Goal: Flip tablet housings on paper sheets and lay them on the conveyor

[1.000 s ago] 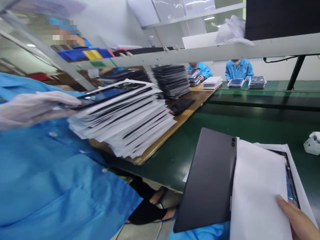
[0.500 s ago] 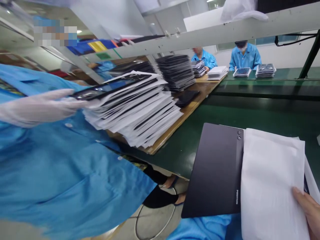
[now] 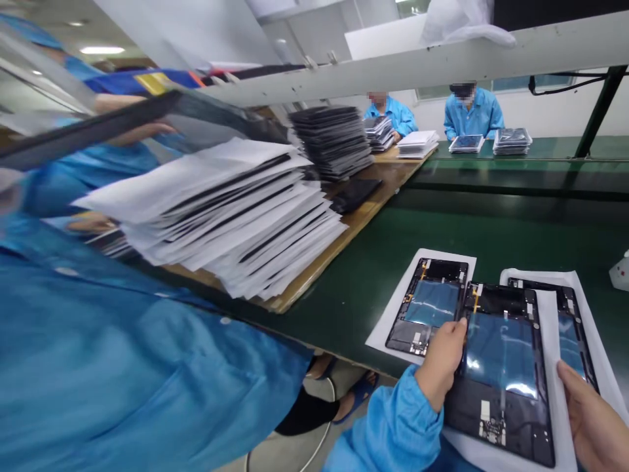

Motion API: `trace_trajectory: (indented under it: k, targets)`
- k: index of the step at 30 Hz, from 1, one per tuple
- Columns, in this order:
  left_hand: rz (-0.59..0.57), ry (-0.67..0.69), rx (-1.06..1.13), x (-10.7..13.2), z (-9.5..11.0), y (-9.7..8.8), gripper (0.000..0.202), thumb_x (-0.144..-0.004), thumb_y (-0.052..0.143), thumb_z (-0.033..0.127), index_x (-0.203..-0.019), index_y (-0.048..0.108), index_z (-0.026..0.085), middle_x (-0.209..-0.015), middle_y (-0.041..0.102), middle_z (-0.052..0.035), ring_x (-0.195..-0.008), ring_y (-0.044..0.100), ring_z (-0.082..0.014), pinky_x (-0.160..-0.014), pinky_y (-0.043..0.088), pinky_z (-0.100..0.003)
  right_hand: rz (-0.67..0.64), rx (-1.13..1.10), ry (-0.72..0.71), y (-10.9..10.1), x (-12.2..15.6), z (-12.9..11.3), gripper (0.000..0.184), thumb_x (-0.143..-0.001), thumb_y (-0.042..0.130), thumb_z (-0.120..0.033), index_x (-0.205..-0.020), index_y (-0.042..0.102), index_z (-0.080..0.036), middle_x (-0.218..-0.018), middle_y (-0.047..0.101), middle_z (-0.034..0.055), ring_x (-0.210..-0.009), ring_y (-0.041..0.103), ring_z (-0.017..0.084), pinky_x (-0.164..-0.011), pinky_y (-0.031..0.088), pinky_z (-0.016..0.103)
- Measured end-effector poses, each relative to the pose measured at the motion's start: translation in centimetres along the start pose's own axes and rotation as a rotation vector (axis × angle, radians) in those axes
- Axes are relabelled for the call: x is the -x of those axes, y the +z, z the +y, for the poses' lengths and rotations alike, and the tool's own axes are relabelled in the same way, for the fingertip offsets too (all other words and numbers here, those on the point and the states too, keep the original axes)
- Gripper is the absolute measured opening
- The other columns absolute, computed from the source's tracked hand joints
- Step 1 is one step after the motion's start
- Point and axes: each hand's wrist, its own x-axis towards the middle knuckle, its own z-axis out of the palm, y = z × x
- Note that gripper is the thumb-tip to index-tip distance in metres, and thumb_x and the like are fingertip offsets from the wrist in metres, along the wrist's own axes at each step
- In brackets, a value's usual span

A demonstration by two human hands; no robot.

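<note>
I hold an open-backed tablet, its blue battery and circuit boards facing up, over the near edge of the green belt. My left hand grips its left edge. My right hand grips its right side, thumb on the white sheet beneath it. A second open tablet lies on its own white sheet just left of my left hand. A third open tablet lies to the right, partly covered by the sheet.
A co-worker in a blue coat stands close on my left, lifting a dark panel above a tall stack of white sheets and tablets on a wooden board. Behind it is a dark stack. Two people work at the far end.
The grey tablet that showed its closed back under a white sheet now shows its open inside, with my left hand on it. The co-worker has lifted a dark panel off the stack.
</note>
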Motion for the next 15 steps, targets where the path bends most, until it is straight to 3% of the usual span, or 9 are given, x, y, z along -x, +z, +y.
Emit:
trace_trajectory:
  k: [3,6,11,13,15]
  targets:
    - [0.029,0.083,-0.059,-0.3,0.5,-1.3,0.035,-0.078,0.043,0.045,-0.071,0.057,0.013,-0.067,0.056,-0.0035,-0.068,0.051,-0.0173,-0.063,0.038,-0.027,-0.026,0.041,-0.02,0.6,-0.4,0.2,0.054,-0.081,0.056,-0.03,-0.13,0.036,-0.018,-0.093,0.067,0.007,-0.085,0.062,0.023,-0.074,0.051,0.034]
    - [0.02,0.162,-0.061,-1.8,1.8,-4.2,0.039,-0.077,0.043,0.05,-0.074,0.059,0.014,-0.07,0.059,-0.0039,-0.07,0.052,-0.0175,-0.065,0.04,-0.026,-0.124,0.191,-0.098,0.7,-1.4,0.4,0.067,-0.072,0.068,-0.035,-0.129,0.037,-0.018,-0.112,0.059,0.0102,-0.086,0.061,0.023,-0.071,0.051,0.031]
    - [0.158,0.204,-0.226,-6.6,3.1,-10.2,0.039,-0.077,0.043,0.046,-0.078,0.063,0.013,-0.077,0.064,-0.0056,-0.075,0.057,-0.0201,-0.068,0.042,-0.027,0.039,0.376,-0.243,-1.7,-3.6,-0.3,0.074,-0.063,0.068,-0.053,-0.124,0.043,-0.019,-0.127,0.047,0.0132,-0.091,0.059,0.024,-0.07,0.051,0.029]
    - [0.198,0.191,-0.276,-8.4,3.2,-11.7,0.035,-0.078,0.043,0.04,-0.076,0.063,0.012,-0.077,0.064,-0.0085,-0.077,0.058,-0.0228,-0.071,0.042,-0.03,0.079,0.452,-0.314,-3.5,-4.3,-1.0,0.073,-0.063,0.065,-0.057,-0.121,0.044,-0.017,-0.128,0.046,0.0139,-0.095,0.057,0.026,-0.074,0.05,0.03]
    - [0.254,0.184,-0.329,-9.3,3.4,-12.1,0.031,-0.078,0.044,0.035,-0.076,0.063,0.009,-0.083,0.063,-0.0137,-0.087,0.057,-0.0288,-0.08,0.04,-0.036,0.189,0.595,-0.436,-5.2,-4.9,-1.9,0.066,-0.066,0.059,-0.06,-0.115,0.049,-0.017,-0.127,0.047,0.0133,-0.099,0.055,0.028,-0.081,0.048,0.035]
